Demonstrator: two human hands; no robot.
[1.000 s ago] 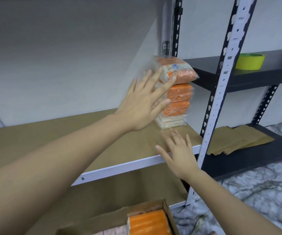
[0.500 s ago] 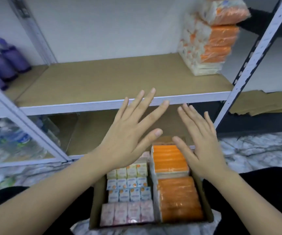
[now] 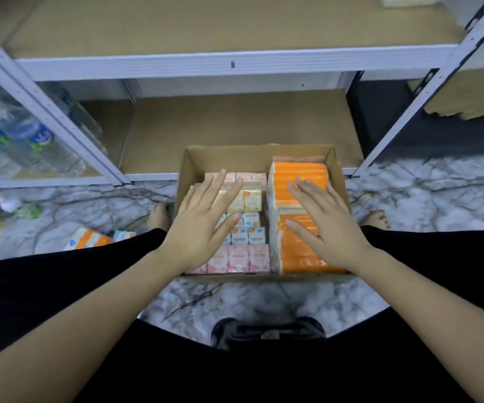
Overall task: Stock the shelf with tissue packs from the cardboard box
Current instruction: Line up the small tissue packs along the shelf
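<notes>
Head view, step in hand: reach into cardboard box [image 3: 256, 155] for next orange tissue pack [image 3: 298, 184]; best taken whole, one palm on each long side, lifted straight up clear of box wall.
Head view, left hand [image 3: 198, 228]: palm down, fingers spread wide, holding nothing, above small pink, yellow and blue tissue packs [image 3: 239, 258]; contact impossible to tell.
Head view, right hand [image 3: 326, 221]: palm down, fingers spread wide, holding nothing, over orange packs.
Head view, task's things: orange packs in right half of box, on marble floor [image 3: 264, 301] between knees.
Head view, destination: brown shelf board [image 3: 206, 24] above, white front rail [image 3: 176, 66] facing.
</notes>
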